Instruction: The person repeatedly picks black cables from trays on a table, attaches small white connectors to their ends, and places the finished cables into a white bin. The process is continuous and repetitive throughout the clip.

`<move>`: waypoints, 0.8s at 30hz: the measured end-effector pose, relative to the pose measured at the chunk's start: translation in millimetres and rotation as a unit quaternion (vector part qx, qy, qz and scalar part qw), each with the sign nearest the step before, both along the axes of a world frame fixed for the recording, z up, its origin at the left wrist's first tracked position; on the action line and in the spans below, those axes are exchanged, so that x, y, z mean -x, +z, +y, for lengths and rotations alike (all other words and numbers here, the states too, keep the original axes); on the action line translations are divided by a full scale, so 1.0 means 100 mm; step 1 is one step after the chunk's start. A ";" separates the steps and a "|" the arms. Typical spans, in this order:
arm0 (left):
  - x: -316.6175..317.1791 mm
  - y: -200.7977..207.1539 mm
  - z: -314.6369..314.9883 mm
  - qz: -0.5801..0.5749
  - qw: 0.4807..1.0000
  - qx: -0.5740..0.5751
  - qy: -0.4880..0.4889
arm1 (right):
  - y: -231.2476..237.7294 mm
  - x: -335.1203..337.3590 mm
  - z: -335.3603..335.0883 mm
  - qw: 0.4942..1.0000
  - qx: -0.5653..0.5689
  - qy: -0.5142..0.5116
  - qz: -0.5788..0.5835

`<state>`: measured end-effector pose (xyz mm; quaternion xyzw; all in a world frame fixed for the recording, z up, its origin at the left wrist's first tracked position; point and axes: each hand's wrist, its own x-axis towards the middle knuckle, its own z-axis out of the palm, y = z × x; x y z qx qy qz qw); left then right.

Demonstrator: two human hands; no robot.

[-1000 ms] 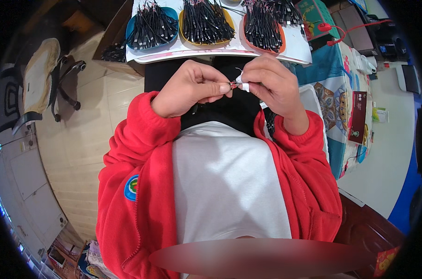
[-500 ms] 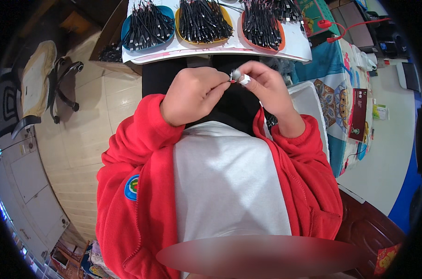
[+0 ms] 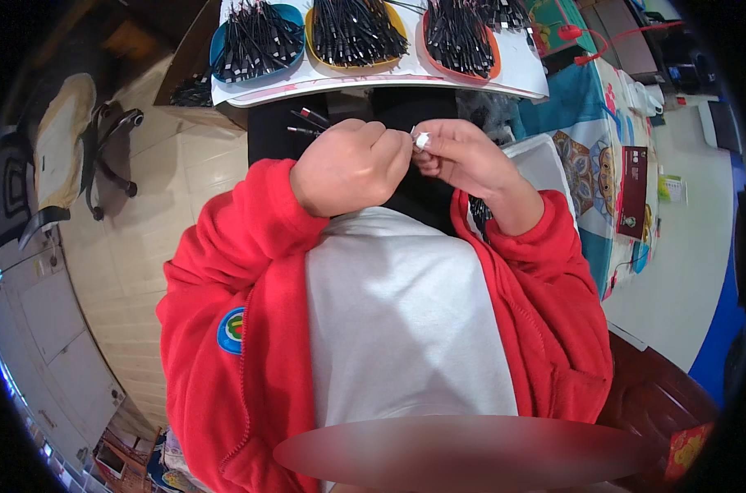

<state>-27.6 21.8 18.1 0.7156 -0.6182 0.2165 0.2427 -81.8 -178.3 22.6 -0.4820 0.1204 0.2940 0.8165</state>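
Observation:
Over my lap, my left hand [image 3: 352, 168] is closed in a fist with its knuckles up. Two black cable ends [image 3: 309, 122] with metal tips stick out past its far left side; the rest of the cable is hidden by the fist. Touching or nearly touching it, my right hand [image 3: 470, 163] pinches with thumb and forefinger, its other fingers curled beneath. A small white piece [image 3: 423, 141] shows at the right thumb tip; whether it is held or wrapped on the thumb I cannot tell. What lies between the two hands is mostly covered by fingers.
Beyond my knees, a white table [image 3: 307, 86] carries a blue tray [image 3: 266, 76], a yellow tray [image 3: 358, 64] and an orange tray [image 3: 463, 76], heaped with black cables. A white box [image 3: 545, 160] stands at my right, a cardboard box [image 3: 225, 117] at the far left.
My left hand has turned and closed into a fist, and cable ends now show past its left side. My right hand has drawn against it, its fingers curling more.

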 end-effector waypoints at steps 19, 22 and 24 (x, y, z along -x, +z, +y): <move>-0.07 -0.04 0.08 0.376 0.915 0.131 -0.066 | 0.20 0.08 0.04 0.791 0.384 -0.001 -0.476; -0.08 -0.05 0.14 0.593 0.783 0.118 -0.142 | 0.27 0.11 0.01 0.740 0.404 -0.028 -0.537; -0.08 -0.06 0.13 0.668 0.706 0.136 -0.193 | 0.28 0.11 0.06 0.726 0.393 -0.027 -0.564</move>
